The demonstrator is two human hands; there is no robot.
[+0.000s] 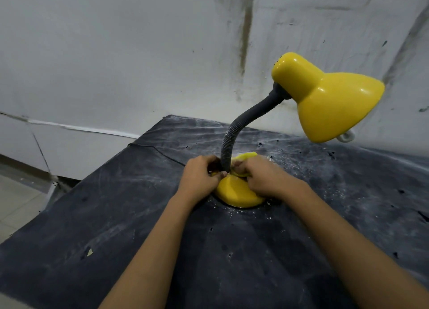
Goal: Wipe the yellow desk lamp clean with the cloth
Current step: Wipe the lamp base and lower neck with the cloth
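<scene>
The yellow desk lamp stands on a dark, dusty table [116,215]. Its round yellow base [236,193] is in the middle, a grey flexible neck [241,127] curves up and right, and the glossy yellow shade [329,97] hangs at the upper right. A yellow cloth [247,157] is bunched on the base around the foot of the neck. My left hand [199,175] pinches the cloth at the neck's left side. My right hand [260,176] grips the cloth on the right side and covers much of it.
A thin black cord [160,152] runs from the lamp base to the table's far left edge. A stained white wall [116,53] rises directly behind the table. Tiled floor [16,206] lies beyond the left edge. The table covering has small holes and white dust.
</scene>
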